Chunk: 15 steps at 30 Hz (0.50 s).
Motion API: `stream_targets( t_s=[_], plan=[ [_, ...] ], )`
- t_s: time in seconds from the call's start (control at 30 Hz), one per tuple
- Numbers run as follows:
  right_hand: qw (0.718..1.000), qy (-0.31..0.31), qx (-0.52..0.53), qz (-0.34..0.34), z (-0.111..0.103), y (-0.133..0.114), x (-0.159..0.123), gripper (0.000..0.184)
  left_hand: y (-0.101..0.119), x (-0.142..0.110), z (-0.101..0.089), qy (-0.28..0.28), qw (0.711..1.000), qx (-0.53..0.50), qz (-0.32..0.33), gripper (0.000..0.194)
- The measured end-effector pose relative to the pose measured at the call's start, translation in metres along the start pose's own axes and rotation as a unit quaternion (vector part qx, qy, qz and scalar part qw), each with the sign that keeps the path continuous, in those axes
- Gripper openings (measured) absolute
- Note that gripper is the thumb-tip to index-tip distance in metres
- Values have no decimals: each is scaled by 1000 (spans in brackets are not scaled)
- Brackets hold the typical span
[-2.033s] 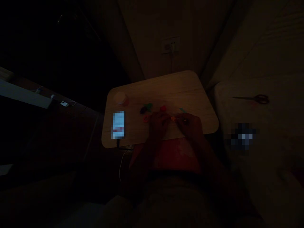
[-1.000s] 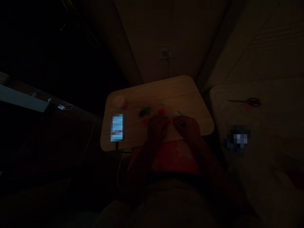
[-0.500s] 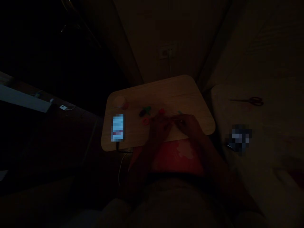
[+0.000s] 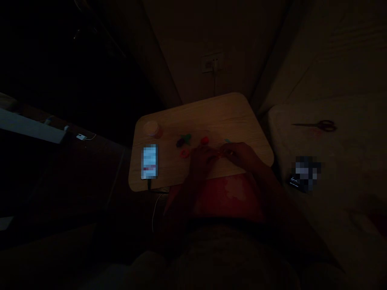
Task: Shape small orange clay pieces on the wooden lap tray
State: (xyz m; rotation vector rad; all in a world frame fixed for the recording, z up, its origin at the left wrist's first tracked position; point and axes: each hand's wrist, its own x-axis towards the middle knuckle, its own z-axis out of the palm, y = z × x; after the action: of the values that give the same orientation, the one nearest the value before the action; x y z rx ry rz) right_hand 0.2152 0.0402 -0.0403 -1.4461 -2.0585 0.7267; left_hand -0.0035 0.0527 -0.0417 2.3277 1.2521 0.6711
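Near table edge (image 4: 169,186), left hand (image 4: 202,161) touches right hand (image 4: 240,155).

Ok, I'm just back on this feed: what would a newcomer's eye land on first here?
The brightest thing is a phone, its screen blurred, lying at the left of the light wooden tabletop. Next come the left hand and right hand, meeting near the table's front edge around a small reddish piece. Dark scissors lie off to the right on a pale padded surface.

Wooden tabletop (image 4: 211,112): a phone (image 4: 149,162) was laid at the left edge, a jar (image 4: 151,129) was set behind it, and a green piece (image 4: 185,139), a red piece (image 4: 204,140) and a red ring (image 4: 184,153) were placed mid-board.
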Motion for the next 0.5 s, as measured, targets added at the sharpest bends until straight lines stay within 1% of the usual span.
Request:
stream_targets(
  t_s=[0.17,0.33,0.5],
  plan=[
    [1000,14,5,-5,-3,2,-2,26,0,-1,-1,12,1000,10,-11,21],
    [999,41,7,24,2,-4,-9,21,-1,-3,-2,10,1000,30,-1,20],
    [999,31,21,21,9,-13,-13,24,-4,-6,0,32,999,31,16,18]
  ],
)
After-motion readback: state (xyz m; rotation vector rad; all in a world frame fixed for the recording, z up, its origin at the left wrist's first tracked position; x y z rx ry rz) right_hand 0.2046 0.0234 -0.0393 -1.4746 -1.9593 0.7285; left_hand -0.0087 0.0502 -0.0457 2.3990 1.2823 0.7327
